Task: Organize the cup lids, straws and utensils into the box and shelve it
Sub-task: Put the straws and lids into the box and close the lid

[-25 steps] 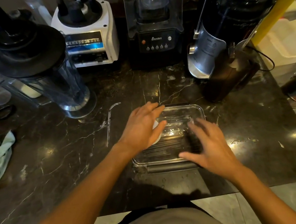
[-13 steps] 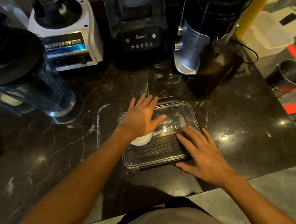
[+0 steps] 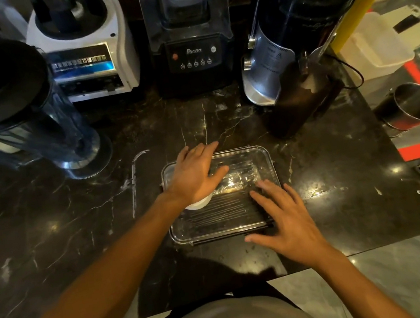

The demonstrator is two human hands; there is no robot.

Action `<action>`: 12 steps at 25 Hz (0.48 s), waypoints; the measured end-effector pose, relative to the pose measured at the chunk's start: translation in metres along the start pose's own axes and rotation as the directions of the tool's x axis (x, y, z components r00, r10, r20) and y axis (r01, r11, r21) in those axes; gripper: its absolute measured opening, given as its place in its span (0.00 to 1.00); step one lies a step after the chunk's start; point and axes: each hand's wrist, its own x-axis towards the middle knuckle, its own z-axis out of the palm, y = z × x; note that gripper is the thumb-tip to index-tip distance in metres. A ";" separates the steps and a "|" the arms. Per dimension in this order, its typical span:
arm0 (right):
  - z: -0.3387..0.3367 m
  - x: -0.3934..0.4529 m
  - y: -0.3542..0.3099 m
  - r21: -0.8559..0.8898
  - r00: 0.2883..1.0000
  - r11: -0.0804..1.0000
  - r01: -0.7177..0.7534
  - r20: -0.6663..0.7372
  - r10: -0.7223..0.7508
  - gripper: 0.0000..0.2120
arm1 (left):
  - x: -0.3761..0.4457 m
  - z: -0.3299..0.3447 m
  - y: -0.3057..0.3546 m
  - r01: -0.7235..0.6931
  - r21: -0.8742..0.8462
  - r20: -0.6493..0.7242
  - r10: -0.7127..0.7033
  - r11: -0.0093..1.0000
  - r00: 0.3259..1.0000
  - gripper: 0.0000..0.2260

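Box [image 3: 264,161] under both flat hands

Obstacles, upper frame: blender jar [image 3: 32,118], white base [image 3: 93,53], black blender [image 3: 189,38], grinder [image 3: 296,49]. Free passage: bare counter [image 3: 62,223] at left and lower right.

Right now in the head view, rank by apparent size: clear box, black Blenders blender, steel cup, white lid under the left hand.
1. Black Blenders blender, cropped at top.
2. Clear box; nearer the camera, so true size against the blender is unsure.
3. Steel cup.
4. White lid, mostly hidden by the left hand, so its rank is unsure.
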 end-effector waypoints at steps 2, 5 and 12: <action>0.000 -0.004 0.000 0.272 0.985 0.950 -0.150 -0.040 0.167 0.44 | -0.025 0.003 -0.003 0.041 -0.129 -0.120 -0.056 0.991 0.991 0.35; 0.003 -0.006 -0.004 0.639 0.885 0.670 -0.378 0.036 0.464 0.47 | -0.072 0.014 -0.012 0.154 -0.354 -0.265 -0.256 0.923 0.930 0.42; 0.027 -0.011 -0.004 0.874 0.752 0.257 -0.413 0.168 0.637 0.35 | -0.140 0.056 -0.025 0.309 -0.735 -0.134 -0.577 0.603 0.806 0.50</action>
